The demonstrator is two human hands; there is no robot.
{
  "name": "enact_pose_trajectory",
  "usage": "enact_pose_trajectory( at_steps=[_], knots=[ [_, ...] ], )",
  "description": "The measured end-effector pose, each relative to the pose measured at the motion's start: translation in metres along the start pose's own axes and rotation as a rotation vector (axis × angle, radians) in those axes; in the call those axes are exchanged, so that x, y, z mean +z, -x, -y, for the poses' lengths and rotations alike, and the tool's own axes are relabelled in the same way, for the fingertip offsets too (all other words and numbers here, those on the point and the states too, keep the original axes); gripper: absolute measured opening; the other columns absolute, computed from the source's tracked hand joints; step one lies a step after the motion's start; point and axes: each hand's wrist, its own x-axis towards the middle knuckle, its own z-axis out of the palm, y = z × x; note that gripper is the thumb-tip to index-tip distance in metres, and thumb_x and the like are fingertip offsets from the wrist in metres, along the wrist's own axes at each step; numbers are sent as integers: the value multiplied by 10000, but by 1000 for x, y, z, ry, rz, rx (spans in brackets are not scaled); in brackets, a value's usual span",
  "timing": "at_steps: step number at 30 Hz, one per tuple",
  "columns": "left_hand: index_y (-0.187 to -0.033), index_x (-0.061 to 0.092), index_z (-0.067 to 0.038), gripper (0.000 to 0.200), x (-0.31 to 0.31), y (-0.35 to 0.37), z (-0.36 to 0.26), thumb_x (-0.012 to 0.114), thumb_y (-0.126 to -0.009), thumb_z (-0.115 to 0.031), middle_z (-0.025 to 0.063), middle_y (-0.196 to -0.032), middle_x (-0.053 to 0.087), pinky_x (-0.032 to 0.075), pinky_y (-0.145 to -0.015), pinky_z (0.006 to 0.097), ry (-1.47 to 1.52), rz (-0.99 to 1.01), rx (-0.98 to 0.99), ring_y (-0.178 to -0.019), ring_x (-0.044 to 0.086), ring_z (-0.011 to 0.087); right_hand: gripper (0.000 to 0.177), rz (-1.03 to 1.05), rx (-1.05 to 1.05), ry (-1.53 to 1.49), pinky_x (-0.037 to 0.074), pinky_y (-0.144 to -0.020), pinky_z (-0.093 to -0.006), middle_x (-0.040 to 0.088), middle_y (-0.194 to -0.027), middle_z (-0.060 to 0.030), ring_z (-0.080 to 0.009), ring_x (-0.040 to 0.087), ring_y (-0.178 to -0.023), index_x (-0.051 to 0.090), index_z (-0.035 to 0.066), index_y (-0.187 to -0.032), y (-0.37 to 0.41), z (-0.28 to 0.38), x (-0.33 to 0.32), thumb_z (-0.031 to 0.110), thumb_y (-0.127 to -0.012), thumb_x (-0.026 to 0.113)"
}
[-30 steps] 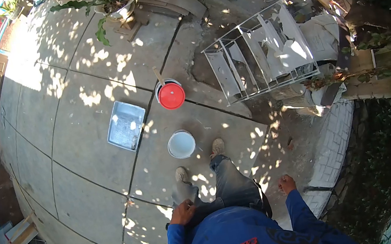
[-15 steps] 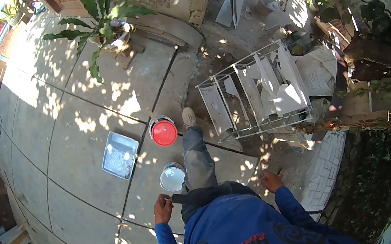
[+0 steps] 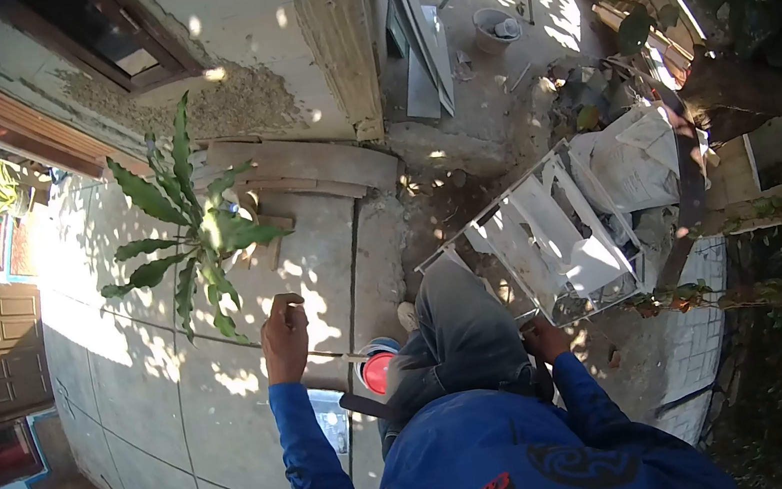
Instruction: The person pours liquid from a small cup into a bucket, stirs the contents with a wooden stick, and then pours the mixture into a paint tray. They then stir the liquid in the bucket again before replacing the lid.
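Observation:
My left hand (image 3: 285, 339) is raised over the concrete floor, its fingers curled in, with nothing visible in them. Below it and to the right lies a paint tray (image 3: 332, 417), partly covered by my sleeve and a dark strap end (image 3: 365, 406) at my waist. A red lid (image 3: 376, 374) on a bucket shows beside my bent leg (image 3: 469, 324), which hides part of it. My right hand (image 3: 547, 339) is low beside that leg, close to the near corner of a white metal rack (image 3: 552, 241); its fingers are mostly hidden.
A leafy potted plant (image 3: 197, 233) stands ahead on the left, near curved wooden boards (image 3: 289, 171) by the wall. White sacks (image 3: 627, 164) lie behind the rack. Panels (image 3: 418, 38) lean at the wall's corner, and a bucket (image 3: 495, 29) sits further back.
My view has tilted up and I have stepped forward, one knee bending up. My left hand has moved forward, away from my waist. My right hand is now closer to the rack.

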Motion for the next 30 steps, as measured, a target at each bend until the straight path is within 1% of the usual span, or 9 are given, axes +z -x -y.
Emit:
enact_pose_trajectory(
  at_steps=[7,13,20,22,23,24,27,29,30],
  knots=[
    [-1068,597,-14,155,-8,-91,-99,526,-940,-64,42,-728,593,474,-660,263,426,-75,193,-686,562,101,256,19,-10,-75,531,-802,-448,710,-922,-184,-356,685,-907,688,111,-1014,-64,44,-20,312,-866,632],
    [-1101,594,-5,184,-15,-141,-177,539,-980,-131,72,-881,619,465,-700,256,446,-135,400,-761,558,109,193,-119,-88,-246,553,-688,-340,704,-808,-125,-201,704,-711,660,50,-1036,-153,114,-67,154,-886,596],
    [-1228,553,42,473,-44,-265,-321,376,-1013,-340,179,-1241,558,429,-1015,434,-58,-767,823,-1159,540,279,157,-173,-92,-686,514,-591,-276,682,-794,-67,-129,658,-670,647,26,-1010,-313,179,-128,124,-902,587],
    [-1300,495,61,501,-41,-323,-356,386,-1001,-325,218,-1312,524,383,-1087,476,-41,-914,1144,-1260,496,339,158,-195,-149,-793,496,-544,-268,672,-791,-55,-120,639,-646,624,28,-1019,-375,190,-146,139,-911,590],
    [-1307,488,64,511,-32,-354,-366,417,-984,-326,226,-1341,509,351,-1110,510,21,-1039,1151,-1297,472,356,158,-201,-132,-812,496,-544,-268,672,-791,-55,-120,639,-646,624,28,-1019,-407,195,-151,139,-911,590],
    [-1309,481,74,525,-24,-381,-389,441,-970,-324,232,-1363,495,325,-1123,540,-19,-1081,1332,-1306,463,362,151,-204,-59,-867,495,-537,-271,669,-783,-52,-123,639,-639,624,35,-1009,-445,197,-160,144,-908,596],
    [-1307,481,68,537,-4,-461,-428,464,-948,-331,281,-1345,489,350,-1106,571,-101,-1222,1299,-1285,462,421,162,-248,91,-944,498,-522,-279,663,-770,-57,-135,644,-625,621,49,-1013,-549,197,-189,167,-903,610],
    [-1330,471,106,687,-51,-522,-374,529,-908,-432,277,-1344,499,397,-1067,518,-119,-1278,1537,-1264,495,375,169,-305,121,-1003,507,-522,-286,666,-764,-65,-139,653,-626,624,37,-1015,-629,195,-210,157,-901,592],
    [-1330,471,106,687,-30,-558,-379,529,-908,-432,277,-1344,499,397,-1067,518,-112,-1243,1538,-1264,495,375,169,-315,151,-1037,515,-522,-292,667,-753,-68,-140,660,-627,628,26,-1005,-660,192,-215,146,-898,578]
  ],
)
